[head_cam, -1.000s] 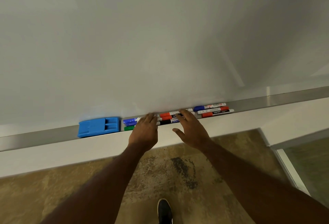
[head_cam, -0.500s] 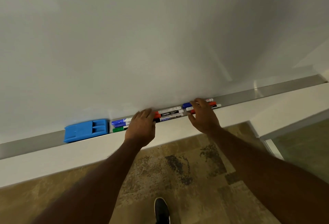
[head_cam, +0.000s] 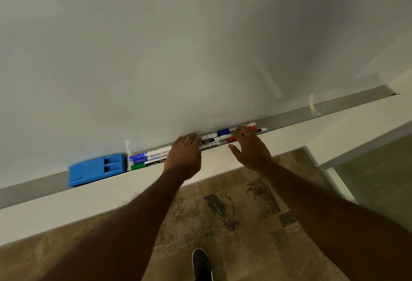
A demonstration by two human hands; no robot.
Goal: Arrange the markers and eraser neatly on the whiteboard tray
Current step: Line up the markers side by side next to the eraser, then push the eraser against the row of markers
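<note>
Markers lie lengthwise in the metal whiteboard tray, in three clusters. Blue eraser sits in tray at 9 o'clock of them, just beside the blue and green caps. Left hand flat, fingers extended over middle markers, gripping nothing. Right hand at 3 o'clock, fingers spread, fingertips touching the right cluster, nothing grasped. Shoe on floor at 6 o'clock.

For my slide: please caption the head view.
Two hands line up markers beside a blue eraser on the tray.

Blue eraser flat in tray, well left of left hand; markers lie lengthwise under both hands.
</note>
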